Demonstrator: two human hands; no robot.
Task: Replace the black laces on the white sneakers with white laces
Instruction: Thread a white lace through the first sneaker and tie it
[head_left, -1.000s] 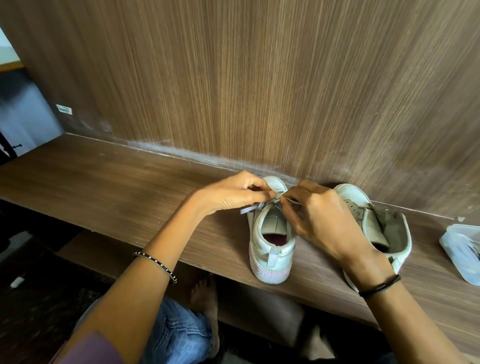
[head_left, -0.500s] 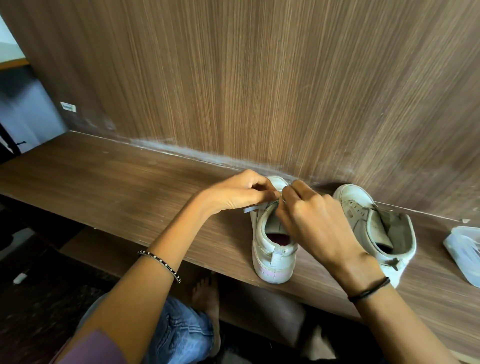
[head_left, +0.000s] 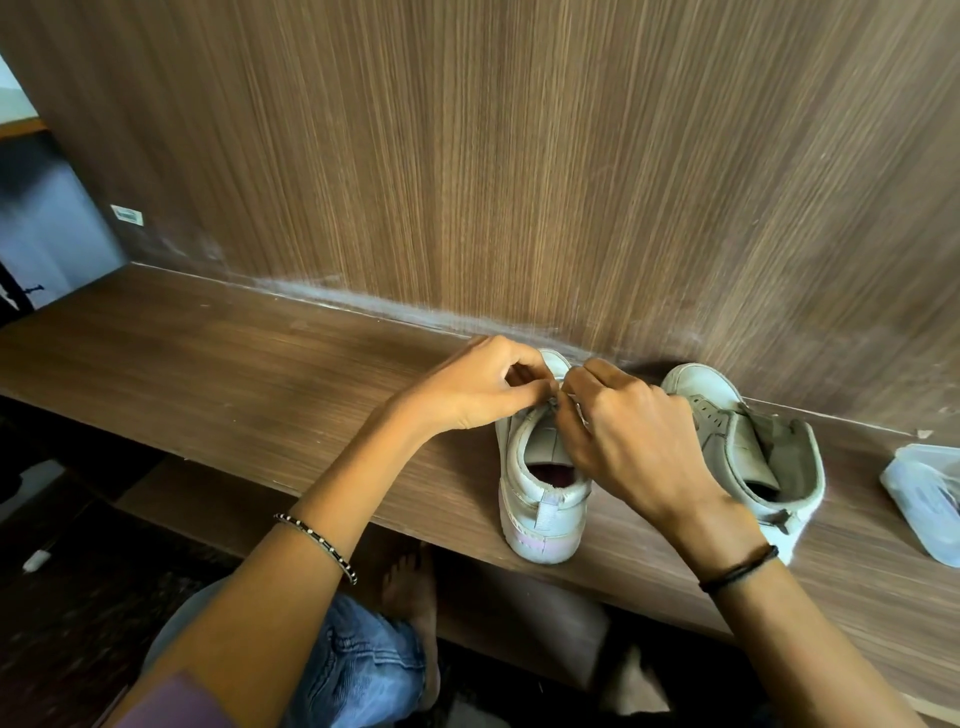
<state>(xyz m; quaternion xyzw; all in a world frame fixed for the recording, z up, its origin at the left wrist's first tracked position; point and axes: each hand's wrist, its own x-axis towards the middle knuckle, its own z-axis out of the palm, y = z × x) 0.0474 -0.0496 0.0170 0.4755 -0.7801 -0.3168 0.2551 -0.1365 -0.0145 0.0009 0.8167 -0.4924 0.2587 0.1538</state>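
Note:
Two white sneakers stand on a wooden shelf (head_left: 218, 374), heels toward me. Over the left sneaker (head_left: 540, 499) both hands meet at its lace area. My left hand (head_left: 478, 389) pinches a white lace at the shoe's front, fingers closed. My right hand (head_left: 628, 441) grips the same lace beside it and covers the tongue and eyelets. Only a sliver of the white lace (head_left: 558, 402) shows between the fingertips. The right sneaker (head_left: 748, 447) stands unlaced, its tongue loose and its eyelets bare. No black lace is in view.
A clear plastic pouch (head_left: 924, 499) lies on the shelf at the far right. A wood-grain wall (head_left: 519, 156) rises straight behind the shoes. Below the shelf edge are my jeans-clad knee (head_left: 358, 665) and a bare foot (head_left: 410, 587).
The loose lace end that hung left of the shoe has been drawn in under my left hand. Both hands have closed together over the shoe's front eyelets.

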